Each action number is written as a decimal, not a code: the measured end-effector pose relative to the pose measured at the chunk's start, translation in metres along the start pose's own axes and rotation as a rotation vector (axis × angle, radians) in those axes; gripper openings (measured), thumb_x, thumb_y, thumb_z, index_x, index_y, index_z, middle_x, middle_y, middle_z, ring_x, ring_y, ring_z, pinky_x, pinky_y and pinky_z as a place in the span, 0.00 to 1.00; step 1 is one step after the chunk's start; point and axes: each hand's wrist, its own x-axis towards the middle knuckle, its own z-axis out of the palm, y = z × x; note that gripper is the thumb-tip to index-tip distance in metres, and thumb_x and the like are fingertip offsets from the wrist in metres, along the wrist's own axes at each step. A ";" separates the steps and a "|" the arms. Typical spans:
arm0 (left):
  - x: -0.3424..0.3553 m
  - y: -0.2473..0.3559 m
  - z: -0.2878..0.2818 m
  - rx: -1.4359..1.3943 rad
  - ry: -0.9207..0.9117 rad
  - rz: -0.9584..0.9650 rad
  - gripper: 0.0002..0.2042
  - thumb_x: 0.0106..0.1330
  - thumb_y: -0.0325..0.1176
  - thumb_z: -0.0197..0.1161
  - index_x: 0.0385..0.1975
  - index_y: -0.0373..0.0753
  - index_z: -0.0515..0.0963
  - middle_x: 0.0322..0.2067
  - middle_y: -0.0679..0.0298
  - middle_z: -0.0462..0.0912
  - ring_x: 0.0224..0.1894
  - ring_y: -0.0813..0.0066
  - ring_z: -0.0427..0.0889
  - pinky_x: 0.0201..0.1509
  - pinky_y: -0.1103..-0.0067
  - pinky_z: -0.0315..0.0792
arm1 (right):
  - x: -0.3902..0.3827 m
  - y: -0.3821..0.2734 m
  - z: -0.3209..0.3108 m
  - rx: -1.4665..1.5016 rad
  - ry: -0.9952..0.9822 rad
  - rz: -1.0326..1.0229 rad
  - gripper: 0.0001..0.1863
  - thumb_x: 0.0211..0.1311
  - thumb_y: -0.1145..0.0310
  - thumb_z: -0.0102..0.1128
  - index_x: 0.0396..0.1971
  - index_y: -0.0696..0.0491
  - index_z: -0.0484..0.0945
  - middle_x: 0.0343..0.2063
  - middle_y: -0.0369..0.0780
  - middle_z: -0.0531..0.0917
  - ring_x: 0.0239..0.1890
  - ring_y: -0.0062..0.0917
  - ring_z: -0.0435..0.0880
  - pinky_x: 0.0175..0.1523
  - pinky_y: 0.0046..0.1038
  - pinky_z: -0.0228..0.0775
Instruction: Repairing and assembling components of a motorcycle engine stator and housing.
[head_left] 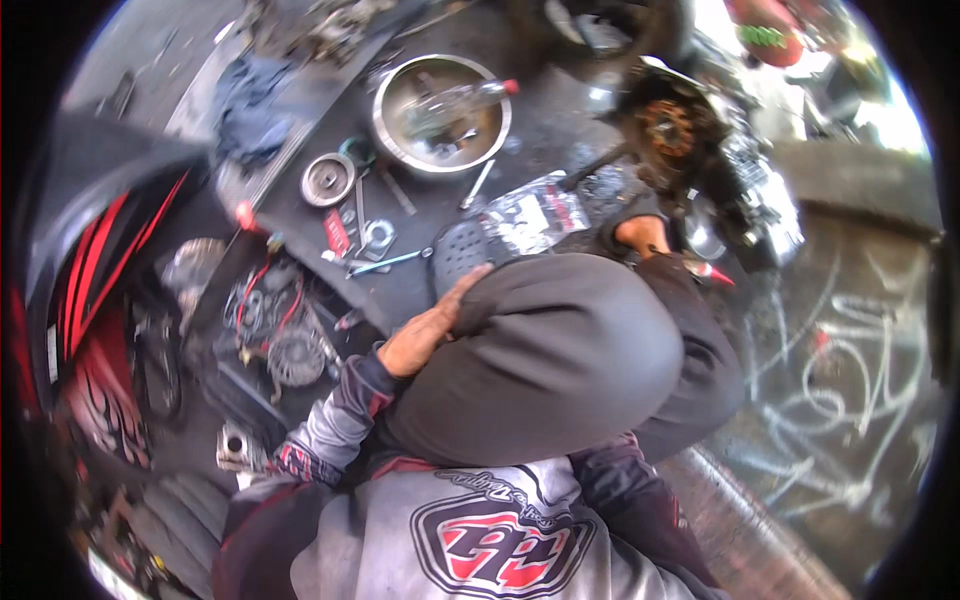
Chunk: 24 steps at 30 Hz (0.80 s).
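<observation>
My left hand lies against the side of my raised leg in dark trousers, fingers stretched out and holding nothing. Its fingertips are close to my dark clog with holes. My right sleeve runs behind the leg, which hides my right hand. Beyond the clog, a silver printed plastic packet lies on the dark surface. Left of it are a blue-green handled tool, a metal ring and a small red packet.
A metal bowl holds a clear bottle with a red cap. Near it lies a round metal part. An engine with a copper coil stands far right. At left are a black-and-red motorcycle fairing, wired parts and a blue cloth.
</observation>
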 end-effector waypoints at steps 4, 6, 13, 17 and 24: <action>-0.014 0.011 -0.006 0.378 -0.099 0.100 0.24 0.76 0.41 0.47 0.67 0.35 0.61 0.68 0.53 0.62 0.69 0.63 0.63 0.70 0.75 0.56 | 0.026 -0.033 -0.030 0.233 -0.127 -0.078 0.28 0.64 0.55 0.58 0.56 0.58 0.71 0.50 0.50 0.78 0.53 0.38 0.78 0.55 0.37 0.72; -0.013 0.008 -0.022 0.316 -0.104 0.004 0.19 0.74 0.36 0.53 0.60 0.33 0.70 0.60 0.54 0.73 0.64 0.64 0.69 0.68 0.73 0.60 | 0.023 -0.055 -0.018 0.361 -0.156 -0.091 0.27 0.64 0.55 0.58 0.57 0.58 0.71 0.50 0.49 0.78 0.53 0.36 0.78 0.55 0.36 0.72; 0.007 -0.015 -0.183 0.963 0.740 -0.071 0.08 0.63 0.27 0.60 0.39 0.32 0.80 0.27 0.59 0.85 0.27 0.71 0.84 0.37 0.74 0.77 | -0.002 -0.137 0.013 0.848 -0.176 -0.128 0.25 0.65 0.58 0.58 0.57 0.58 0.73 0.50 0.47 0.79 0.52 0.31 0.79 0.54 0.32 0.73; 0.037 -0.016 -0.225 1.098 0.556 -0.496 0.03 0.58 0.25 0.62 0.28 0.33 0.81 0.20 0.60 0.84 0.23 0.71 0.85 0.31 0.76 0.77 | 0.036 -0.179 0.058 0.494 -0.254 -0.269 0.20 0.65 0.60 0.60 0.52 0.57 0.79 0.41 0.42 0.83 0.41 0.23 0.81 0.47 0.26 0.75; 0.076 -0.063 -0.227 1.627 0.512 -0.587 0.15 0.49 0.35 0.71 0.38 0.44 0.81 0.35 0.55 0.85 0.41 0.56 0.85 0.48 0.64 0.77 | 0.142 -0.228 0.181 0.006 -0.215 -0.676 0.13 0.58 0.65 0.64 0.42 0.52 0.85 0.38 0.46 0.86 0.41 0.40 0.85 0.50 0.35 0.75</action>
